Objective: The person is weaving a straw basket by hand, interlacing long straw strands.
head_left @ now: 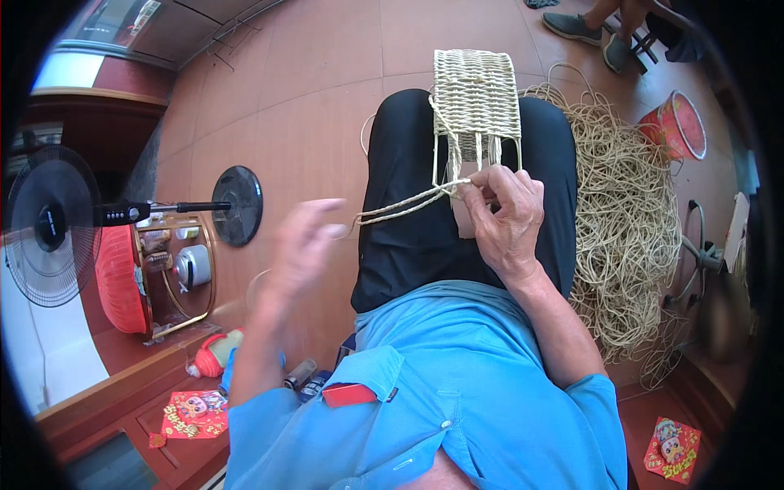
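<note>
A woven cord panel [477, 94] on a narrow frame lies across my lap, its far part closely woven. Toward me, bare frame rods and several hanging cords show. My right hand [510, 214] is closed at the near end of the panel, thumb and forefinger pinching a pale twisted cord [408, 204]. From that pinch the cord runs left in a doubled loop over my dark trousers. Left of the loop, my left hand [304, 249] is raised and blurred by motion. Its fingers look apart, with nothing visible between them.
A large heap of loose cord [625, 220] lies on the floor to my right, beside a red bucket [676, 126]. On the left stand a fan [53, 229] with a round black base [238, 206] and a rack [175, 269]. Another person's feet [592, 37] show at far right.
</note>
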`<state>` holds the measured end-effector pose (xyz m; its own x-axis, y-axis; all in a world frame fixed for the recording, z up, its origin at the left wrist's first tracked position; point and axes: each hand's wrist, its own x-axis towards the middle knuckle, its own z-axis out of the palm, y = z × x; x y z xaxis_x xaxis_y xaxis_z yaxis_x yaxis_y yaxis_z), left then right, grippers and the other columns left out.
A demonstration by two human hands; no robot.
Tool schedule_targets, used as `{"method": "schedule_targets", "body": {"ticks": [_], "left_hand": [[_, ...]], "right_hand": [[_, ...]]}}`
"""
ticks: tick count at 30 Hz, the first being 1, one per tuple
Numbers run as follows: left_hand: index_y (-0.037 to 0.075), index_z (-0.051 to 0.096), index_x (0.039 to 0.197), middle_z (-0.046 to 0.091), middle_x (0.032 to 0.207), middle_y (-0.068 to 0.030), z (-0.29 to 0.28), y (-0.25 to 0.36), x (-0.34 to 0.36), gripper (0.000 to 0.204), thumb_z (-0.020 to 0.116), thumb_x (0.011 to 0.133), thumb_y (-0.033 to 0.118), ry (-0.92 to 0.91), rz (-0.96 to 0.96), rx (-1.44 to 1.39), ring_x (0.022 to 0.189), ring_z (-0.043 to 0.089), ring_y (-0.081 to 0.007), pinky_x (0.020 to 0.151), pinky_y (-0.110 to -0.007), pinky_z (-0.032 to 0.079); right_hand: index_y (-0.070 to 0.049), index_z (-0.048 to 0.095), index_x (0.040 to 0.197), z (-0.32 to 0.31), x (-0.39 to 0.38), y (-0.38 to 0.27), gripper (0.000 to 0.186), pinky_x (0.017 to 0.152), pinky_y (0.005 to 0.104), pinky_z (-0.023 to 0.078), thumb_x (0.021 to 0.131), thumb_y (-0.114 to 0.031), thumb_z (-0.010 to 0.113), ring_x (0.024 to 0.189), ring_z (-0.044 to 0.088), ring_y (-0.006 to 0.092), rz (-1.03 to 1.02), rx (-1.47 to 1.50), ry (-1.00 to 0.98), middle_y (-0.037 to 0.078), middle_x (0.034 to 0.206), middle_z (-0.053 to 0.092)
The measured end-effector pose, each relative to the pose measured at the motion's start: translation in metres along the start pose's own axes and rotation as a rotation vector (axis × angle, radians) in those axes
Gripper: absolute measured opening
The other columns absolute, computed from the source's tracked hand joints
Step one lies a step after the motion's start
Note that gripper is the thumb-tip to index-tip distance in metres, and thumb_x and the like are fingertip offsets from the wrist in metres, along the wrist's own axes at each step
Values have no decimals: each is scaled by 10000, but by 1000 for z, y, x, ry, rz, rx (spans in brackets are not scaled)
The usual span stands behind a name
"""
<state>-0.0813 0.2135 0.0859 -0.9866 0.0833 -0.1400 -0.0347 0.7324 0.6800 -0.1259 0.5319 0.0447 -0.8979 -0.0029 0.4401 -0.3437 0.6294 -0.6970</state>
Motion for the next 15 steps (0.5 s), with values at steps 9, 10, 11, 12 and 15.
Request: {"method": "schedule_targets", "body": {"ticks": [9, 10, 11, 12, 15], "left_hand": [[1, 773, 1079, 721, 872, -14, 68, 13, 7, 152, 744, 1081, 151, 10, 16, -222, 849, 672, -73, 754, -278, 550], [16, 769, 1081, 718, 883, -9, 47, 5, 4, 146, 729, 1090, 156, 21, -146, -198, 846, 657, -80, 765, -285, 546], [19, 762, 1080, 721, 879, -55, 28, -22, 4, 150, 726, 1085, 165, 114, -115, -75, 822, 661, -118, 736, -321, 539], [23, 756, 1078, 723, 875, -101, 4, -54, 0, 154, 723, 1080, 173, 214, -90, 46, 799, 666, -155, 707, -357, 531], [47, 733, 1060, 714, 870, -163, -95, -160, -19, 228, 701, 1100, 269, 424, -99, 472, 776, 652, -244, 756, -402, 560]], "right_hand": [[-131, 674, 844, -5, -7, -6, 201, 776, 398, 381, 895, -127, 868, 697, 552, 217, 16, 38, -11, -14, 727, 623], [-131, 674, 844, -6, -8, -6, 201, 776, 398, 381, 895, -127, 868, 697, 552, 217, 20, 44, -3, -14, 727, 623], [-132, 673, 846, -9, -10, -6, 200, 774, 398, 379, 892, -124, 867, 695, 552, 217, 6, 38, 5, -14, 724, 621], [-134, 672, 847, -10, -10, -7, 199, 771, 398, 377, 889, -121, 866, 694, 552, 216, -12, 37, 6, -15, 721, 619], [-138, 667, 846, -15, -18, -9, 201, 764, 398, 370, 888, -117, 863, 689, 547, 214, 8, 36, -8, -16, 714, 613]]}}
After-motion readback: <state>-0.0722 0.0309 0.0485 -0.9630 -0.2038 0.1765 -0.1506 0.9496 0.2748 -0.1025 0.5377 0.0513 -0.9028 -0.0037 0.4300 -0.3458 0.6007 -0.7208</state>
